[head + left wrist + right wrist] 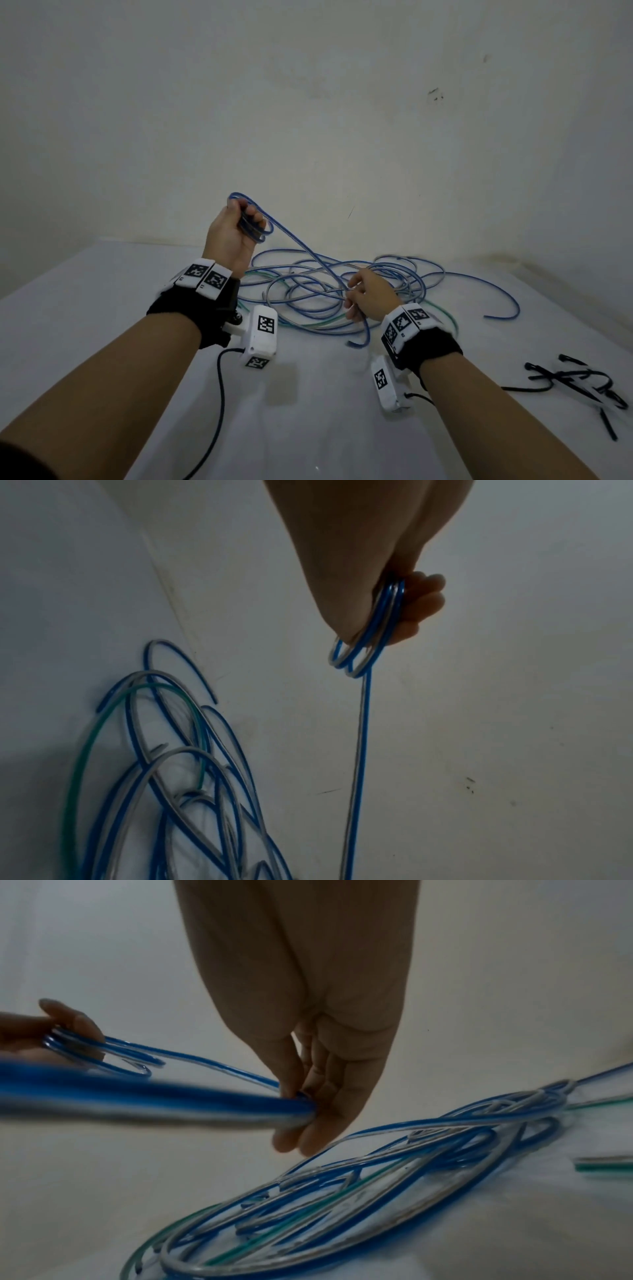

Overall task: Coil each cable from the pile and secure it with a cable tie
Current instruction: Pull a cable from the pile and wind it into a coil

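Smooth white table [102, 308]; left hand [233, 233] grips looped, seemingly glossy blue cable [301, 253].

A: Where does the cable pile [342, 291] lie?
B: On the table [308, 411], toward its back edge by the wall [308, 102].

A: And the hands?
B: Left hand [233, 233] raised above the pile's left side; right hand [368, 294] low over its middle.

A: The cable ties [579, 380]?
B: Right of the pile, nearer the front.
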### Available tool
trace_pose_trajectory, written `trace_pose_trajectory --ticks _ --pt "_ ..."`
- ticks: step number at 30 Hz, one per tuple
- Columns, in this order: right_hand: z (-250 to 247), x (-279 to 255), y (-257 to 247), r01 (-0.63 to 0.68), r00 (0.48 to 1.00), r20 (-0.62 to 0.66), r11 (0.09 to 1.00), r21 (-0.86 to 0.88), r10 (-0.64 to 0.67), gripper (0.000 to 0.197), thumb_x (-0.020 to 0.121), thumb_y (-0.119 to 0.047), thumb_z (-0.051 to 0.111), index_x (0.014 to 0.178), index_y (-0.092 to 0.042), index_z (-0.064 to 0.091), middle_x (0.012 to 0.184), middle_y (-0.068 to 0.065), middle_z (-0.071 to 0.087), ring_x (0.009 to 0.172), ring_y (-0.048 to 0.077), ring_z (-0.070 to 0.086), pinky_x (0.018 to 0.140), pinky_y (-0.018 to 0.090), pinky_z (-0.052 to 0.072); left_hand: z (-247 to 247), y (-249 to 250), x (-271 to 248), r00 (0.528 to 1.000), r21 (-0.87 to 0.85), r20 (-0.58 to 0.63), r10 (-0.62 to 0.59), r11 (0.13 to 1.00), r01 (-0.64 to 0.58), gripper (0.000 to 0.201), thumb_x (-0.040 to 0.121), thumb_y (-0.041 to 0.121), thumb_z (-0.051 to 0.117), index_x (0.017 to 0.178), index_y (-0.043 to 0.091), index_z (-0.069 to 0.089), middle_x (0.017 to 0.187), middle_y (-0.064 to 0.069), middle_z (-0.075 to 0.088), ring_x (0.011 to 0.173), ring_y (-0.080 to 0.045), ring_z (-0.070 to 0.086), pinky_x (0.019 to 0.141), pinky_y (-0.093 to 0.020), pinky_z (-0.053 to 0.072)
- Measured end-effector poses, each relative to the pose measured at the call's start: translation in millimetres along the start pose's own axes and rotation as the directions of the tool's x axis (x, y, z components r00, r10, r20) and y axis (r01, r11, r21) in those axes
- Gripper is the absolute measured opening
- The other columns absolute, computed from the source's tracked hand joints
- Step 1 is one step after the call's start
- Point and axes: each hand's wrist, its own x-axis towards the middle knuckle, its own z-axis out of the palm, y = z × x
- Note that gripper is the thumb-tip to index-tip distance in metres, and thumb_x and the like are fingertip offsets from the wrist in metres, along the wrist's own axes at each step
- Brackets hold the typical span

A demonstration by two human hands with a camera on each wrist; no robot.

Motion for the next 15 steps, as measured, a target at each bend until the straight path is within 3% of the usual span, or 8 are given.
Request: trace_pose_trajectory --ticks 3,5,8,10,12,15 --pt "1 -6 -8 0.068 0.992 0.096 0.994 0.085 -0.076 0.015 0.096 0.004 0.041 0.088 -0.008 0.043 0.061 0.012 0.059 0.042 0.018 0.055 0.043 0.025 0.048 5 -9 -5 0.998 0.233 0.064 0.031 0.971 -0.045 0.035 0.104 0.02 0.025 0.078 0.01 0.048 0.056 0.006 0.061 0.054 -0.01 0.058 0.058 -0.023 0.047" --pt "6 -10 -16 0.094 0.97 0.207 0.981 0.172 -0.129 0.014 0.095 0.006 0.044 0.085 -0.004 0.05 0.067 0.016 0.061 0.047 0.018 0.06 0.049 0.028 0.053 9 -21 -12 0.989 0.438 0.144 0.015 0.896 -0.078 0.032 0.103 0.016 0.027 0.081 0.009 0.049 0.063 0.002 0.066 0.058 -0.01 0.064 0.058 -0.02 0.051" --pt "11 -13 -25 0.034 0.938 0.31 0.928 0.37 -0.158 0.017 0.095 0.005 0.042 0.087 0.002 0.056 0.07 0.014 0.067 0.054 0.017 0.066 0.055 0.027 0.057 8 -38 -20 0.977 0.625 0.211 -0.038 0.773 -0.106 0.024 0.102 0.012 0.031 0.086 0.007 0.049 0.079 -0.011 0.064 0.065 -0.007 0.067 0.066 -0.018 0.055" --pt "11 -16 -31 0.015 0.91 0.357 0.877 0.479 -0.21 0.021 0.096 0.005 0.038 0.094 0.002 0.059 0.073 0.012 0.071 0.061 0.018 0.069 0.06 0.026 0.058 3 -47 -21 0.973 0.699 0.217 -0.083 0.709 -0.095 0.024 0.101 0.013 0.034 0.086 0.006 0.051 0.084 -0.015 0.064 0.071 -0.012 0.066 0.074 -0.023 0.056" --pt "11 -20 -38 0.037 0.896 0.353 0.838 0.544 -0.268 0.018 0.095 0.004 0.041 0.098 0.002 0.058 0.075 0.012 0.072 0.064 0.018 0.07 0.063 0.026 0.059 -2 -54 -24 0.967 0.753 0.221 -0.13 0.653 -0.084 0.025 0.101 0.014 0.036 0.084 0.007 0.054 0.081 -0.012 0.063 0.071 -0.012 0.063 0.074 -0.026 0.055" --pt "12 -20 -48 0.091 0.928 0.235 0.785 0.613 -0.291 0.013 0.097 -0.004 0.043 0.096 0.001 0.056 0.069 0.01 0.07 0.056 0.014 0.067 0.055 0.023 0.057 -6 -60 -31 0.952 0.827 0.245 -0.183 0.553 -0.107 0.027 0.1 0.014 0.038 0.077 0.014 0.054 0.068 0.0 0.054 0.057 -0.001 0.052 0.064 -0.023 0.043"
